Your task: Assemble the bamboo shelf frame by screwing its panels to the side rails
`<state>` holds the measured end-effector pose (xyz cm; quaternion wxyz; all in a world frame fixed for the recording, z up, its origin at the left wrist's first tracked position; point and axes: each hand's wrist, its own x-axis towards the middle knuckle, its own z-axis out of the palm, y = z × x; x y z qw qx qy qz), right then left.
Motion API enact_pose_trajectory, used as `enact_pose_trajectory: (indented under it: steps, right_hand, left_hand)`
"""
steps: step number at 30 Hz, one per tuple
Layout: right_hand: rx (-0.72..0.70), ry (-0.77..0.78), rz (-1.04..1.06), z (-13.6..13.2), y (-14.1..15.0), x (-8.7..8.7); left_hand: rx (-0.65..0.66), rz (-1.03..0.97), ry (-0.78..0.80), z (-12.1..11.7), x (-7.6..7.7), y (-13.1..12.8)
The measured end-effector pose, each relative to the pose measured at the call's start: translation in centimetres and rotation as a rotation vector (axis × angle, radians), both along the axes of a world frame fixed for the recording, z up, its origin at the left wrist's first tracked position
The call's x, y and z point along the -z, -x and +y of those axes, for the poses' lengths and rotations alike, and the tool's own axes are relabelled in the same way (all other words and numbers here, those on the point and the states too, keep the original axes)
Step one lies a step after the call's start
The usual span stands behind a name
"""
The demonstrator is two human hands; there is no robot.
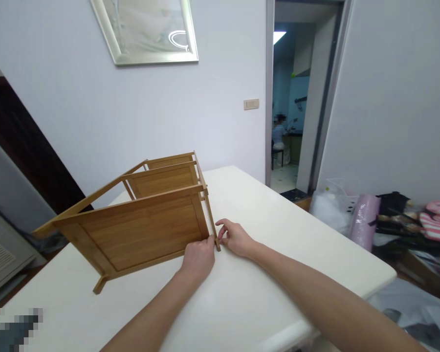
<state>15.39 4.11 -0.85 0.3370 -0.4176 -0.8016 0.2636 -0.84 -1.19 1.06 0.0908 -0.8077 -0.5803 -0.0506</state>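
A wooden shelf rack (pixel 146 232) lies on its side on the white table (pixel 264 288), its panels standing up and one side frame facing right. My left hand (pixel 200 259) is closed around the lower right corner of the nearest panel, by the end of a leg. Just right of that leg, my right hand (pixel 236 238) has its fingers curled, with thumb and fingertips close to the wood. Whatever is between those fingertips is too small to make out.
Behind the table is a white wall with a framed picture (pixel 154 62) and a switch plate (pixel 251 104). Through a doorway, a person (pixel 278 136) sits in another room. Bags and a pink wrapped roll (pixel 364 222) are piled beyond the table's right edge.
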Motion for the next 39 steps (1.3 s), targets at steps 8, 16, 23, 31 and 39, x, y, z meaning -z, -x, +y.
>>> enact_pose_trajectory:
  steps: [8, 16, 23, 31, 39]
  right_hand:
    - [0.02, -0.021, -0.056, -0.7, 0.1, -0.2]
    - [0.03, -0.028, -0.112, -0.9, 0.3, -0.5]
    - [0.059, -0.029, -0.119, -1.1, 0.3, -0.6]
    - [0.094, -0.056, -0.078, -1.3, 0.2, -0.7]
    - [0.169, -0.176, -0.024, -2.3, -0.1, -1.9]
  left_hand:
    - [-0.009, 0.007, -0.019, 0.0, 0.1, 0.1]
    - [0.003, 0.017, -0.043, 0.0, 0.2, 0.1]
    - [0.022, -0.014, -0.045, 0.0, 0.2, 0.2]
    - [0.129, -0.464, 0.108, -0.3, -3.2, 2.1]
    - [0.204, -0.385, 0.748, -0.7, -7.9, 7.3]
